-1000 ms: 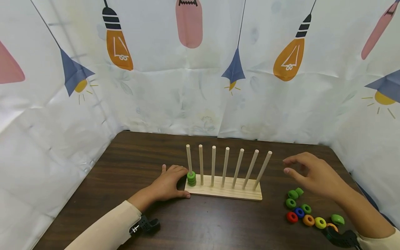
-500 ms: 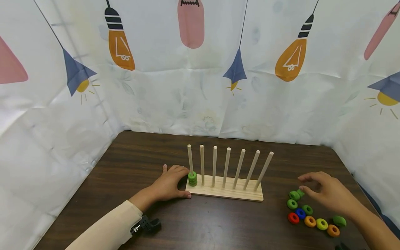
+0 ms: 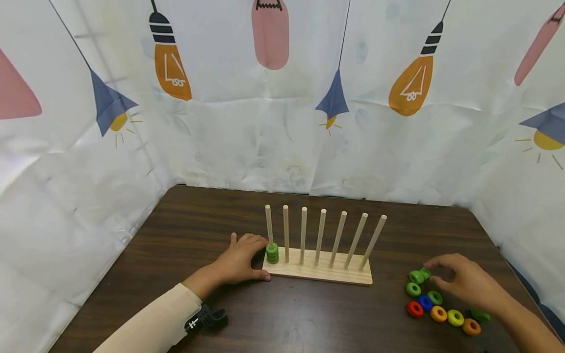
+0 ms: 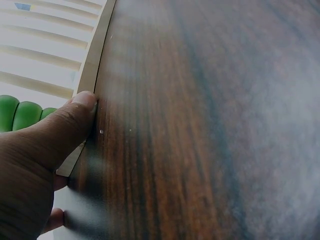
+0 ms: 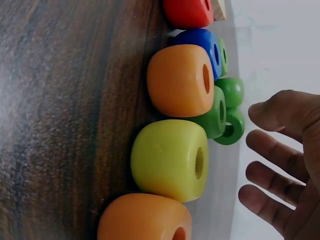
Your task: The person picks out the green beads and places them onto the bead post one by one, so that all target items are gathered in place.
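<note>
A pale wooden peg rack (image 3: pixel 318 272) stands on the table, with a row of upright pegs. Stacked green beads (image 3: pixel 272 254) sit low on its leftmost peg. My left hand (image 3: pixel 238 259) grips the rack's left end; in the left wrist view its thumb (image 4: pixel 75 116) presses the base's front edge. On the right, my right hand (image 3: pixel 468 282) reaches over loose beads, thumb and fingers parted beside a tilted green bead (image 3: pixel 425 273). Whether the fingertips touch that bead I cannot tell. In the right wrist view the fingers are spread, near the green beads (image 5: pixel 231 127).
Nearby lie a red bead (image 3: pixel 415 309), a blue bead (image 3: pixel 425 302), a yellow bead (image 3: pixel 455 317) and two orange beads, one (image 3: pixel 439 314) beside the blue. Another green bead (image 3: pixel 479 315) is partly behind the right forearm. A printed white cloth (image 3: pixel 282 137) hangs behind the dark table (image 3: pixel 300 318).
My right hand has come down and slightly right, from above the table to the far green beads. The left hand keeps its grip on the rack.
</note>
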`<state>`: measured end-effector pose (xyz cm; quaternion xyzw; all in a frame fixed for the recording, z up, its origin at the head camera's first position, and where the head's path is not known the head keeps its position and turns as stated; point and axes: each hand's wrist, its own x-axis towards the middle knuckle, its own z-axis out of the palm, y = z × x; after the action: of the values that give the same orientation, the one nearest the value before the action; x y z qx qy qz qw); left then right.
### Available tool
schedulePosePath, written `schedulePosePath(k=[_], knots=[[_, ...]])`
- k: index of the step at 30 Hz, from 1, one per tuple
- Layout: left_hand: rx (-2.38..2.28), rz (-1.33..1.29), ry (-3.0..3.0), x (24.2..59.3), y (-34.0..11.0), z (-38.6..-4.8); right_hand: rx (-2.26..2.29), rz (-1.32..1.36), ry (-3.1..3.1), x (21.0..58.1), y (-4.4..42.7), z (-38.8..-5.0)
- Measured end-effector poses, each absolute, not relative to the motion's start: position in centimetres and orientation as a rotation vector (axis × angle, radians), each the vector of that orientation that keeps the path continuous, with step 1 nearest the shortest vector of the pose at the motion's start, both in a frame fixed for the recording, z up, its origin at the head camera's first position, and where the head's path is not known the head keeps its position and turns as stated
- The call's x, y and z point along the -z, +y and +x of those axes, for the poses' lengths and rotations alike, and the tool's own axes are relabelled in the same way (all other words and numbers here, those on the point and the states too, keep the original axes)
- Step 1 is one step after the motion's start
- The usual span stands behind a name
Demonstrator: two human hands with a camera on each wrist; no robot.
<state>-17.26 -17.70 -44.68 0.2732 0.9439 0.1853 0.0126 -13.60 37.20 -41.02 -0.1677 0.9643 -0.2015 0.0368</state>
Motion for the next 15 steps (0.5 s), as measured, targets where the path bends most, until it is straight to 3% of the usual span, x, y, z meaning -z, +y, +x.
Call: schedulePosePath(k=[15], knots=[[-0.579, 0.850, 2.943, 44.67, -17.73, -17.26, 0.602, -0.466, 2.907, 41.59, 37.05, -13.83]])
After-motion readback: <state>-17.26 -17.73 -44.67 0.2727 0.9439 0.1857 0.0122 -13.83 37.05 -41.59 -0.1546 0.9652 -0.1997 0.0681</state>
